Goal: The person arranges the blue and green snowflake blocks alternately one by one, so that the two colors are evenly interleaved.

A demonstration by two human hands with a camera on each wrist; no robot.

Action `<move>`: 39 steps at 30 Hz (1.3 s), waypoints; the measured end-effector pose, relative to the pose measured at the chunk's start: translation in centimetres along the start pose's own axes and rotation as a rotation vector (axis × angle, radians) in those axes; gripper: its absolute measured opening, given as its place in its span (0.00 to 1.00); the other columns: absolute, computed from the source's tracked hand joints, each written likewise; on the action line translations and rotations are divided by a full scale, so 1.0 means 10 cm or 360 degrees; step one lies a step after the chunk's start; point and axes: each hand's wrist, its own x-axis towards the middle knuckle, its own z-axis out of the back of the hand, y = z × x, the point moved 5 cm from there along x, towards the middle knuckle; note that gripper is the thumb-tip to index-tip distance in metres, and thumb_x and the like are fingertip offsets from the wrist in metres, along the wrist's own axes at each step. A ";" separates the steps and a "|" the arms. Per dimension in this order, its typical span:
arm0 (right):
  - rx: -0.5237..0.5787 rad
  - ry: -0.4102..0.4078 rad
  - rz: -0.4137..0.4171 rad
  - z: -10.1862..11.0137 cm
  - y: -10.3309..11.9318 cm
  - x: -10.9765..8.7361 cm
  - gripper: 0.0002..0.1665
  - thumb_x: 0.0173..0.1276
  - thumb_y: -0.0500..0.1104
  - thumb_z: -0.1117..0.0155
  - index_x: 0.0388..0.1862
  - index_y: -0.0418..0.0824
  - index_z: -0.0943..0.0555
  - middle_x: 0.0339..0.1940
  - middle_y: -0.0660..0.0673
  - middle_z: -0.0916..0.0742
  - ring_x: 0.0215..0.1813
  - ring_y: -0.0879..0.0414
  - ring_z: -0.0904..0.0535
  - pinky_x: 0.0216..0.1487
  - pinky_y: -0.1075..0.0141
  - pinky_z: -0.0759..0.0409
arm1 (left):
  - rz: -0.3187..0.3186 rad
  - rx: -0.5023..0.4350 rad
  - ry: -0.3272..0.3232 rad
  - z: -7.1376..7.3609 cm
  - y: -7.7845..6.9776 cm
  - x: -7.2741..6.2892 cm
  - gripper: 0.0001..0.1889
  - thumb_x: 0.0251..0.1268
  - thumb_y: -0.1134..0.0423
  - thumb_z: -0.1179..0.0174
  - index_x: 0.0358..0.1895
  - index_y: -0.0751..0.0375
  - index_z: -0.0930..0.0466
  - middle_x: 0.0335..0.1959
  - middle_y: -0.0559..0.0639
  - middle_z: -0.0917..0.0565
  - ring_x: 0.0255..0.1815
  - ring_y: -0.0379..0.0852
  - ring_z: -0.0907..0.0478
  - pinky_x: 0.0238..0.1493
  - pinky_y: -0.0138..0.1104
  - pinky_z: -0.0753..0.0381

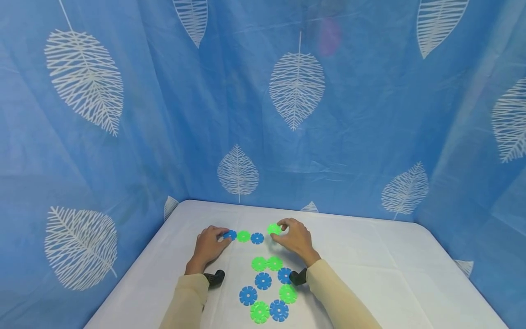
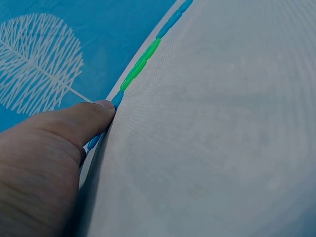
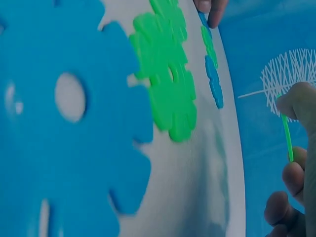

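Observation:
Snowflake-like notched plastic discs lie on the white table. My left hand [image 1: 208,246] pinches a blue disc [image 1: 230,234] by its edge, thumb and fingers on it, at the left end of a row. Right of it in that row come a green disc [image 1: 241,236] and another blue disc [image 1: 255,237]. Between thumb and fingertips my right hand [image 1: 299,238] holds a green disc [image 1: 273,228], to the right of the row. The right wrist view shows this green disc [image 3: 288,136] edge-on, off the table; in the left wrist view my left thumb [image 2: 79,121] presses the blue disc.
Nearer to me, several green and blue discs form a loose ring, among them a pair of green discs [image 1: 256,261] and a blue disc [image 1: 245,295]. The white table [image 1: 370,274] meets a blue leaf-patterned curtain [image 1: 353,151] at its back and sides.

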 end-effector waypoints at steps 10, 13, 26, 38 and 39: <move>0.0012 0.0103 -0.0090 -0.13 0.02 0.00 0.26 0.54 0.61 0.25 0.46 0.47 0.13 0.36 0.52 0.14 0.33 0.59 0.22 0.31 0.62 0.24 | -0.0002 0.0005 -0.0005 -0.01 0.00 0.02 0.20 0.63 0.48 0.33 0.57 0.47 0.15 0.52 0.51 0.18 0.58 0.52 0.24 0.61 0.50 0.28; 0.0000 0.0131 -0.0116 -0.18 0.01 -0.02 0.26 0.54 0.61 0.25 0.46 0.47 0.13 0.36 0.52 0.14 0.34 0.59 0.22 0.33 0.61 0.23 | -0.0004 0.0010 -0.0003 -0.01 0.01 0.01 0.20 0.63 0.48 0.33 0.57 0.47 0.15 0.52 0.51 0.18 0.58 0.52 0.24 0.60 0.50 0.28; -0.0046 0.0194 -0.0115 -0.25 0.00 -0.05 0.25 0.54 0.59 0.26 0.45 0.46 0.13 0.31 0.53 0.15 0.31 0.60 0.24 0.32 0.61 0.24 | -0.0014 0.0015 -0.0003 -0.01 0.01 0.01 0.19 0.63 0.49 0.33 0.56 0.47 0.15 0.50 0.51 0.18 0.56 0.52 0.24 0.59 0.50 0.29; -0.0083 0.0191 -0.0143 -0.26 0.01 -0.07 0.23 0.53 0.57 0.24 0.44 0.45 0.12 0.31 0.53 0.16 0.31 0.59 0.24 0.32 0.60 0.24 | -0.0008 0.0026 0.0000 0.00 0.00 0.01 0.19 0.63 0.49 0.32 0.56 0.47 0.15 0.50 0.51 0.18 0.56 0.52 0.24 0.58 0.49 0.29; -0.0083 0.0193 -0.0148 -0.26 0.00 -0.06 0.24 0.52 0.57 0.24 0.44 0.45 0.12 0.31 0.53 0.15 0.32 0.59 0.24 0.32 0.59 0.23 | -0.0007 0.0026 -0.0002 0.00 0.00 0.01 0.19 0.63 0.49 0.32 0.56 0.47 0.15 0.50 0.51 0.18 0.56 0.52 0.24 0.58 0.49 0.29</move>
